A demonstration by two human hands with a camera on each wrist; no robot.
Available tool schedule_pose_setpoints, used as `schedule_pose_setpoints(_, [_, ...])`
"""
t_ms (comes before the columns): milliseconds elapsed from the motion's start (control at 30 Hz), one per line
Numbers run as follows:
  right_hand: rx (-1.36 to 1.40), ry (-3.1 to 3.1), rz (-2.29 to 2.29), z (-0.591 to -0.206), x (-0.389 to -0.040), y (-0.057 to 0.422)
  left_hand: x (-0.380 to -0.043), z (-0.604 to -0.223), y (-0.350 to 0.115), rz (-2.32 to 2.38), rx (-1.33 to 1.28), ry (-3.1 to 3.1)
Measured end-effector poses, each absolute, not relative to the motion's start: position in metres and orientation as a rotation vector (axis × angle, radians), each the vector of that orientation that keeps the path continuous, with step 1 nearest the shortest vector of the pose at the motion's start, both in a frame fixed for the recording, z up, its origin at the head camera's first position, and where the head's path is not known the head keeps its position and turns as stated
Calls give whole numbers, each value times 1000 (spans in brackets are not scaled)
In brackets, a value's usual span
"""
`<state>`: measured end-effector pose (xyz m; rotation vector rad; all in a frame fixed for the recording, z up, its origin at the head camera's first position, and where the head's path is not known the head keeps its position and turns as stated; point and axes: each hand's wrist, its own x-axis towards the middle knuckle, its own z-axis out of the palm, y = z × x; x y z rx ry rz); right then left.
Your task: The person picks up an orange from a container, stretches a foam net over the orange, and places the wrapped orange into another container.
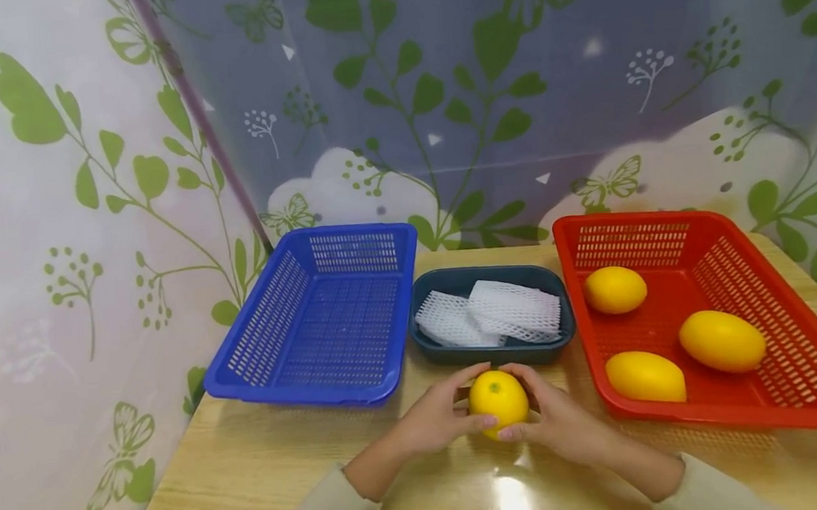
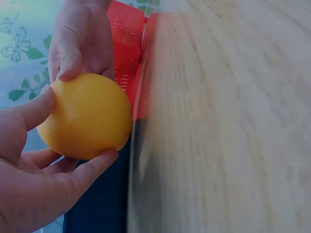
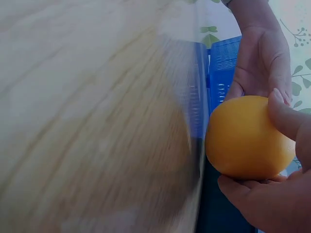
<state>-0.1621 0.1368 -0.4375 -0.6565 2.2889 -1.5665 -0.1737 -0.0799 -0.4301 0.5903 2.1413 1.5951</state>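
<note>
A smooth, rounded yellow fruit with a greenish stem end (image 1: 498, 399) is between both hands, in front of the dark teal oval plastic tray (image 1: 487, 354). The left grip (image 1: 435, 416) and right grip (image 1: 564, 422) hold it from either side, fingers curved around it and thumbs at the front.

The work looks to be near its start: the held fruit is bare, three more bare yellow fruits (image 1: 723, 341) lie in the red slotted plastic basket (image 1: 674, 292), and two white foam-net sleeves (image 1: 515, 311) lie in the tray. No fruit in view wears a sleeve, so all the wrapping seems left to do.

Only the head view shows the sleeves, the other fruits and the stem end. The wrist views look in low and suggest the fruit is raised off the pale wooden bench (image 1: 253, 471); the right one catches the blue slotted plastic basket (image 3: 226, 53) beyond.
</note>
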Motion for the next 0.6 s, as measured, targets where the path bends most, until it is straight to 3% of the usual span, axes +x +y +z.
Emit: schedule_pose_setpoints(600, [-705, 2444, -1379, -436, -160, 137, -175, -439, -82, 1595, 548, 2133])
